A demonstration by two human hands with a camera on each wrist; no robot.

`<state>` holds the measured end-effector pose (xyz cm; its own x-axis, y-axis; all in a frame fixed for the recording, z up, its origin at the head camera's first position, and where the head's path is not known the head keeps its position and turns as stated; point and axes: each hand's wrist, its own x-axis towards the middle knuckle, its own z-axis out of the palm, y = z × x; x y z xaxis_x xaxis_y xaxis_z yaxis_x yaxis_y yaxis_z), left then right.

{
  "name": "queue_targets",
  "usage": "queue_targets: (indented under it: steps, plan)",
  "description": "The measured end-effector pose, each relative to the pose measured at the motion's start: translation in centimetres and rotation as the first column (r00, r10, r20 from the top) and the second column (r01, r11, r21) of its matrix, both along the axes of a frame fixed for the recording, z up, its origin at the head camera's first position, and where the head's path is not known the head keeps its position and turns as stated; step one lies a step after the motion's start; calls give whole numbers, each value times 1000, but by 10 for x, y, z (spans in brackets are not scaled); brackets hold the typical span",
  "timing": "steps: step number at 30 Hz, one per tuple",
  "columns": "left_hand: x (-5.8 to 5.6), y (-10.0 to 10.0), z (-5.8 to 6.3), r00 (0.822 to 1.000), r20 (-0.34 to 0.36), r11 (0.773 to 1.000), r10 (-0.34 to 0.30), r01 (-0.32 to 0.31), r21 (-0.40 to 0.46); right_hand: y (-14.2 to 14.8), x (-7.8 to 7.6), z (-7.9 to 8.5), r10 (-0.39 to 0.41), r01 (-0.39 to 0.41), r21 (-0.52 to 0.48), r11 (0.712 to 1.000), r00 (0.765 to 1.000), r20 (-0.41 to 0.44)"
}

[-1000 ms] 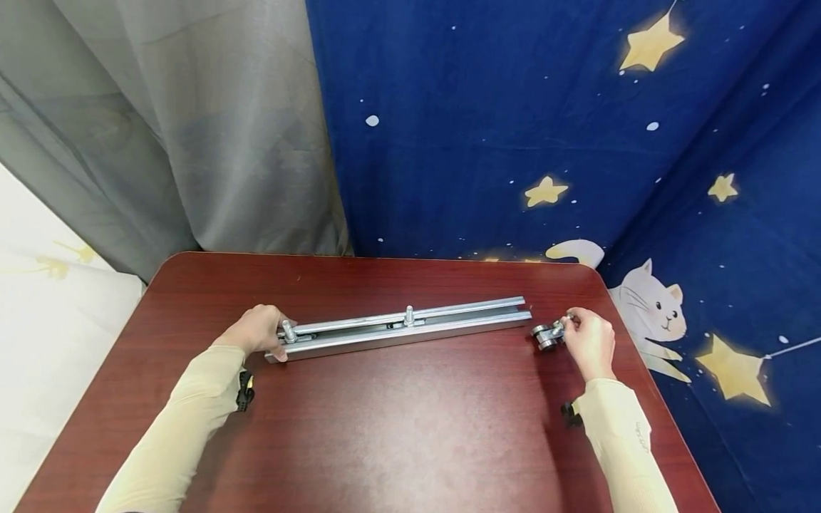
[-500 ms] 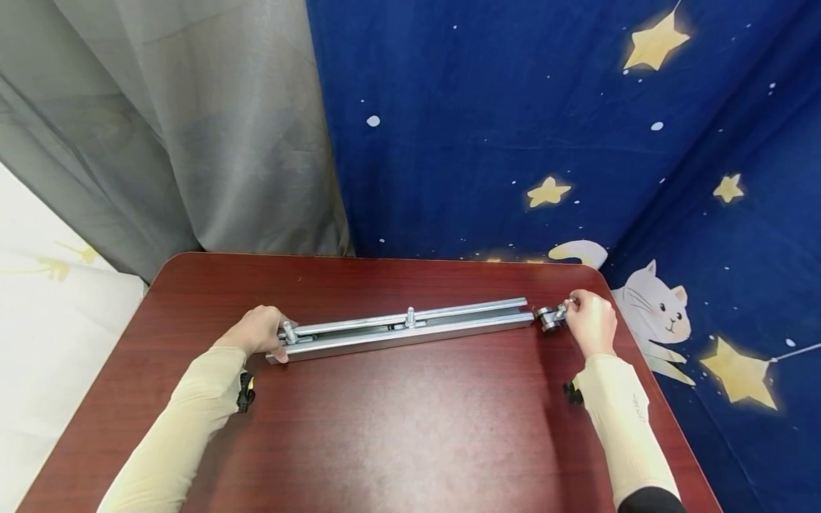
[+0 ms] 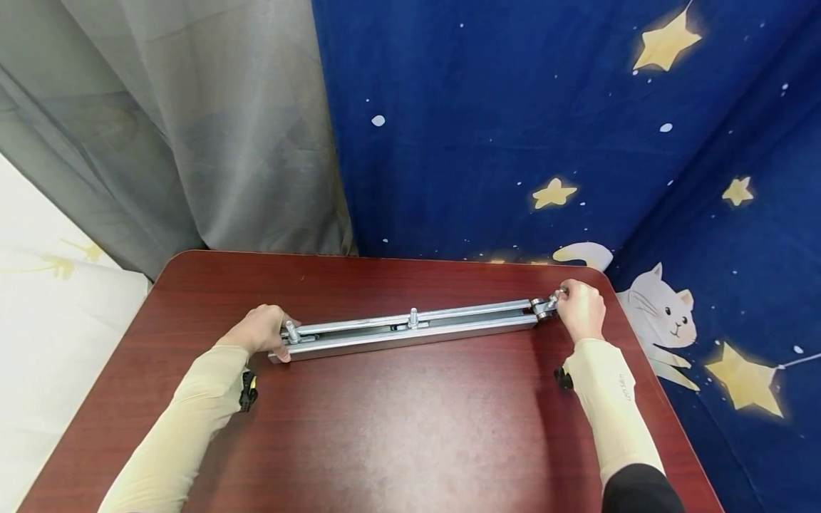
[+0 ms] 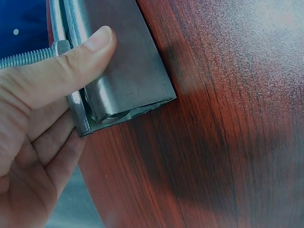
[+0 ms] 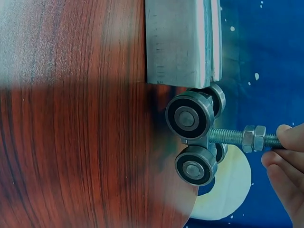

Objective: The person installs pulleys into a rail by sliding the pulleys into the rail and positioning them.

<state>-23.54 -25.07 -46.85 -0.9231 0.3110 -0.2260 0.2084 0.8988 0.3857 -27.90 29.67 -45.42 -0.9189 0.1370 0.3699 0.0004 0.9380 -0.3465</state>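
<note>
A metal C-channel track (image 3: 359,345) lies slightly slanted on the table, its slot facing up. My left hand (image 3: 259,331) grips the track's left end, thumb on the near wall. Close by that hand, a bolt (image 3: 292,332) stands up from the slot, and a second bolt (image 3: 413,318) rises near the middle. My right hand (image 3: 581,310) pinches the threaded bolt (image 5: 228,136) of a roller trolley (image 5: 190,118). The trolley has black-faced wheels and two hex nuts (image 5: 254,138) on its bolt. Its upper wheels are right at the track's open right end.
The reddish-brown wooden table (image 3: 398,434) has rounded far corners. Behind it hang a grey curtain (image 3: 250,142) and a blue curtain (image 3: 449,142) with stars and a white cat. White cloth (image 3: 58,342) hangs at the left.
My right hand has moved the trolley up and left, from apart to right at the track's end. The left hand and the track have stayed in place.
</note>
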Motion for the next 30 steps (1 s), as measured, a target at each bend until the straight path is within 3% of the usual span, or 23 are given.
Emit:
queue_targets:
  steps: [30]
  plan:
    - [0,-1,0,1000,4,1000,-6,6,-6,-19,-4,5,89,-97,46,994,985,146]
